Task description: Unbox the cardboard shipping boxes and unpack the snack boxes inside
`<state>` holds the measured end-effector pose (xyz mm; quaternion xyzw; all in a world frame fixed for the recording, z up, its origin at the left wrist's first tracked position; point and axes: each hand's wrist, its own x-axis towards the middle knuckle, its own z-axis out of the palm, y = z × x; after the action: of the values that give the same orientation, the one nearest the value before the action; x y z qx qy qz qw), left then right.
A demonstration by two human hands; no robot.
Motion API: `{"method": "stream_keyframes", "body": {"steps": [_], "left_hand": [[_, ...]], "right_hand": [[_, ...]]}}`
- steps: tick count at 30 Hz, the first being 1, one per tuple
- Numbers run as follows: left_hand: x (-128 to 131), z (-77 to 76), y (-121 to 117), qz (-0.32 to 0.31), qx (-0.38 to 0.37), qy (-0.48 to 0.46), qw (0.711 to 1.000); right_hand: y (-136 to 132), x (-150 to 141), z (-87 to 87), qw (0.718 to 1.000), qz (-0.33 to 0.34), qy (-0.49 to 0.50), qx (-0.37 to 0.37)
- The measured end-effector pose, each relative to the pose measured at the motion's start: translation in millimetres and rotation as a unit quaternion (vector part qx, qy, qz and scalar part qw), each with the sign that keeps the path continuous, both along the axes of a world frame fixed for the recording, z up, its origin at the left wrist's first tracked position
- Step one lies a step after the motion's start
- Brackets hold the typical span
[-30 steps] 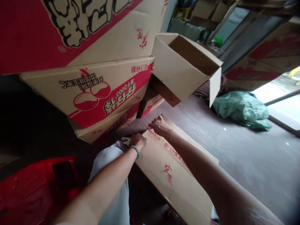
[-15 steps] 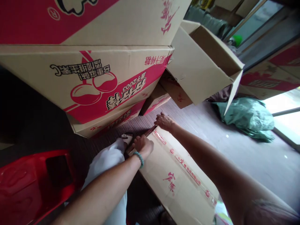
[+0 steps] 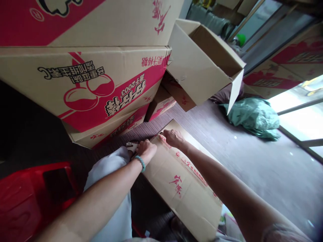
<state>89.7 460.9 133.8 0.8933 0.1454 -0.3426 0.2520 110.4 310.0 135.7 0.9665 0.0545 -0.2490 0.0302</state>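
Observation:
A long cardboard carton point(image 3: 161, 171) lies in front of me, with red lettering and a strip of red-printed clear packing tape point(image 3: 188, 164) along it. My left hand point(image 3: 147, 150), wearing a green bead bracelet point(image 3: 141, 164) at the wrist, has its fingers curled over the carton's far left edge. To its right, my right hand point(image 3: 174, 138) is closed at the far end of the tape, its thumb and fingers low against the cardboard. The fingertips of both hands are partly hidden.
Large stacked cartons point(image 3: 121, 64) stand at the left and ahead. An open carton point(image 3: 199, 64) juts out on their right. Green sacking point(image 3: 254, 116) lies on the floor point(image 3: 254, 171), and a red plastic stool point(image 3: 20, 198) stands at lower left.
My right hand has come back from beyond the carton's far corner onto its taped top. The far part of the top now shows past that hand. The view has shifted slightly right.

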Motion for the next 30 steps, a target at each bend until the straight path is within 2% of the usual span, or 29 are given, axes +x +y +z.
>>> {"method": "stream_keyframes", "body": {"steps": [6,9,14,16,19,24,27,30], "left_hand": [[1,-13.5,-1,0.015,0.009,-0.012,1.0],[2,-21.5,0,0.012,0.002,-0.018,1.0],[0,-29.3,2,0.005,-0.005,-0.029,1.0],[0,-29.8,2,0.001,-0.006,-0.034,0.999],[0,-28.9,0,0.0,0.008,-0.037,0.999],[-2,-21.7,-5,0.004,0.016,-0.033,0.999],[-4,-15.3,-9,0.015,0.005,-0.017,1.0],[-5,-14.2,-11,0.021,-0.012,-0.025,0.999]], "right_hand": [[6,5,1.5,1.0,-0.015,0.012,0.007],[-6,-3,2.9,0.999,-0.009,0.036,0.012],[-34,-35,10.4,0.997,-0.02,0.077,0.022],[-33,-36,11.2,0.998,-0.039,0.052,0.019],[-17,-19,6.2,0.998,-0.056,0.002,0.014],[11,8,-8.7,1.0,-0.019,-0.005,0.022],[11,2,-11.6,1.0,0.006,0.007,0.014],[-1,-16,-7.3,1.0,0.019,0.025,0.001]]}}
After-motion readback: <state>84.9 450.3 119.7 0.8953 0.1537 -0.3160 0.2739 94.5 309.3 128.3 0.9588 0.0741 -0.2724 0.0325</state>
